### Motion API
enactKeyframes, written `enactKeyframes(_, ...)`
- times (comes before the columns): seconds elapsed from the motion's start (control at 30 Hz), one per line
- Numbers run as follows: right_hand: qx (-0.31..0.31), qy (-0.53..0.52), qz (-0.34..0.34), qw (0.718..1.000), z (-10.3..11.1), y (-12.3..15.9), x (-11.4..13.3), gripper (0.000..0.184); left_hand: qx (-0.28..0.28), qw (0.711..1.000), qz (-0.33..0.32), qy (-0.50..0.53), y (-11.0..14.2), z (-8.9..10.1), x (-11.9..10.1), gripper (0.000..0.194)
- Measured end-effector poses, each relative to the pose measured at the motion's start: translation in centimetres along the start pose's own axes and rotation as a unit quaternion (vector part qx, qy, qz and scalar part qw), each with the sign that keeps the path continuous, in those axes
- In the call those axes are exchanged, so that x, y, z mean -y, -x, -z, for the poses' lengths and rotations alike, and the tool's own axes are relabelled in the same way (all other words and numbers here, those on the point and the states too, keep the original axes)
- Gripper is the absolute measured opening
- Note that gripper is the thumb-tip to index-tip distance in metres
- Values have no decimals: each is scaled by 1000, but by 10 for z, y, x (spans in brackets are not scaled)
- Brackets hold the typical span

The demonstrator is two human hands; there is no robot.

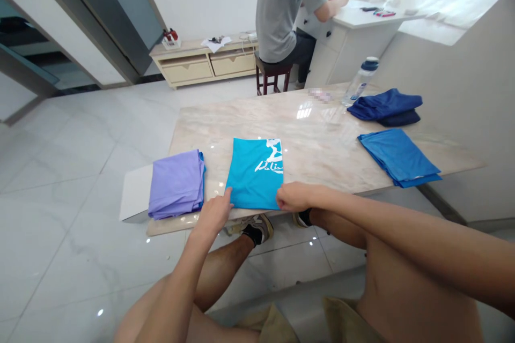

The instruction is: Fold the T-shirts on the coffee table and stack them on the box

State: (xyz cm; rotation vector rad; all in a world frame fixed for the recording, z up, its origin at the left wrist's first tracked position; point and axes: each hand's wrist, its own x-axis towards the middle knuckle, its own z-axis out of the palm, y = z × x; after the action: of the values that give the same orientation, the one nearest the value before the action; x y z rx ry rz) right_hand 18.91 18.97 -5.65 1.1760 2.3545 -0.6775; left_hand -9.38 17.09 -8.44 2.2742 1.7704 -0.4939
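Observation:
A turquoise T-shirt [254, 174] with white lettering lies folded flat on the marble table [314, 136], close to the near edge. My left hand [215, 211] is closed on the shirt's near left corner. My right hand [295, 196] is closed on its near right corner. To the left, a folded lilac garment [177, 185] lies just beyond my left hand, apart from it. Farther right lie a folded blue garment [398, 158] and a folded navy garment [384, 107].
A clear plastic water bottle [361, 81] and a blurred small item [319, 95] stand at the table's far end. A white board [137, 193] sticks out under the left edge. Beyond, a seated person [285, 10] works at a white counter [362, 21].

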Motion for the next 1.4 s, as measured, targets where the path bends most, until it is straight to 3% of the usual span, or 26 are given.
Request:
enactKeyframes(0.1,-89,-63,-107,988,18,-11,-29,20,-22,998,53,8,-1,-2,-9,48)
enactKeyframes(0.23,-204,-188,-235,932,29,-33,-63,23,-57,990,120,35,-11,1,-19,51)
enactKeyframes(0.37,-204,-358,-302,860,24,-47,-77,29,-37,990,128,54,-16,8,-19,47)
enactKeyframes(0.5,-150,-436,-322,827,18,-50,-74,14,34,994,93,53,0,14,-11,35)
enactKeyframes(0.6,-75,-471,-317,819,18,-48,-71,10,90,990,83,63,19,13,4,32)
enactKeyframes(0.7,-34,-479,-300,824,16,-47,-66,13,50,987,124,89,25,8,21,45)
enactKeyframes(0.8,-47,-498,-260,826,12,-52,-54,17,-29,979,137,150,8,4,30,39)
enactKeyframes(0.87,-75,-530,-244,809,8,-58,-42,20,-65,968,125,207,-9,1,29,38)
enactKeyframes(0.97,-103,-564,-266,775,4,-66,-26,25,-81,947,120,285,-30,-7,25,44)
enactKeyframes(1.07,-86,-578,-279,762,4,-68,-19,29,-72,924,135,349,-40,-16,29,48)
enactKeyframes(1.23,-46,-563,-257,784,8,-62,-21,27,5,899,132,417,-45,-22,45,46)
enactKeyframes(1.33,-62,-523,-263,808,12,-56,-25,20,17,879,112,463,-46,-20,47,53)
enactKeyframes(1.4,-88,-516,-247,816,16,-50,-29,22,12,850,90,519,-44,-15,46,57)
